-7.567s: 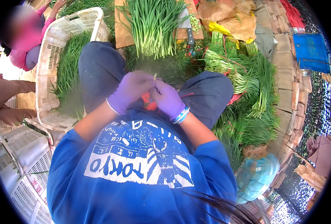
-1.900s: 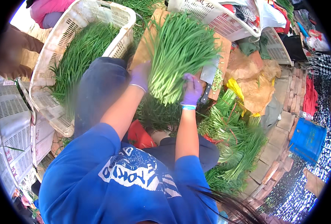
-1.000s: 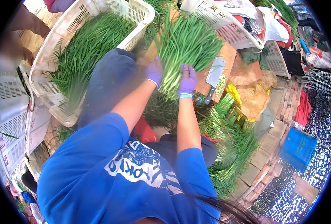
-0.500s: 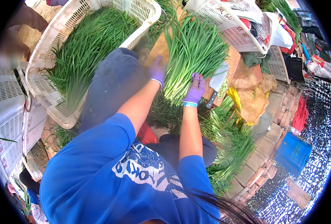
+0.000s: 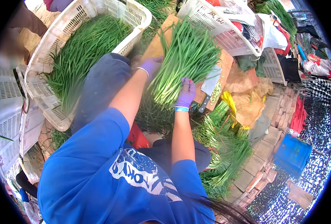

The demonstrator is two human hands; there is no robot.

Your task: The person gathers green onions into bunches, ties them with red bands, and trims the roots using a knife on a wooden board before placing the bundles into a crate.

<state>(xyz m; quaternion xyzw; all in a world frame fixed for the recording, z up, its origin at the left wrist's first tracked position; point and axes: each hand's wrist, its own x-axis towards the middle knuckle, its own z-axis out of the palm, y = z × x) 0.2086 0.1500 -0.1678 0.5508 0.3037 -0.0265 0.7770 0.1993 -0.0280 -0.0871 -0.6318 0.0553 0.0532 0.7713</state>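
A thick bundle of long green garlic chives (image 5: 189,56) lies between my hands above a wooden cutting board (image 5: 168,29). Their pale stem ends point down toward me and the leaves fan out at the far side. My left hand (image 5: 151,67), in a purple glove, grips the bundle's left side; some of its fingers are hidden. On the right, my gloved right hand (image 5: 186,94) is closed on the bundle's edge near the stems. A cleaver (image 5: 211,80) with a black handle rests on the board beside my right hand. Trimmed pale bits (image 5: 216,91) lie along its blade.
A large white crate (image 5: 34,80) of loose chives stands at my left. More chives (image 5: 225,164) are piled right of my knees. Ahead is a white crate (image 5: 225,35) with bags. A blue crate (image 5: 293,154) sits beyond the brick edging. Another person's leg (image 5: 28,18) shows far left.
The whole view has shifted slightly. My hands and the chive bundle have moved a little to the left, and the bundle leans more. The cleaver stays on the board.
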